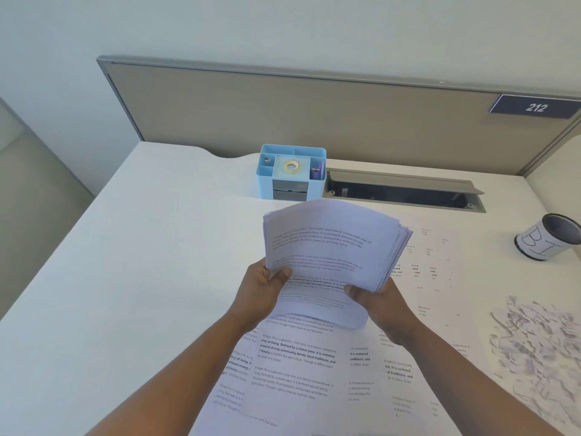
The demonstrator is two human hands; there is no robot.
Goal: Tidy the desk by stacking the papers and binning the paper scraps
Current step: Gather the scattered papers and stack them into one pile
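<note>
Left hand (pixel 265 286): at frame centre, thumb pinched over the lower left corner of the sheaf of papers (pixel 327 250).
Right hand (pixel 374 302): gripped the sheaf's lower right edge, thumb on top.
Sheaf: held above the counter (pixel 141 262), edges fanned and uneven.
Loose sheets (pixel 298 366): spread below the hands.
Scraps (pixel 540 350): heaped at lower right.
Bin (pixel 548 237): right edge.
Risk: the fanned sheets looked likely to slip out, since only the corners were gripped.
</note>
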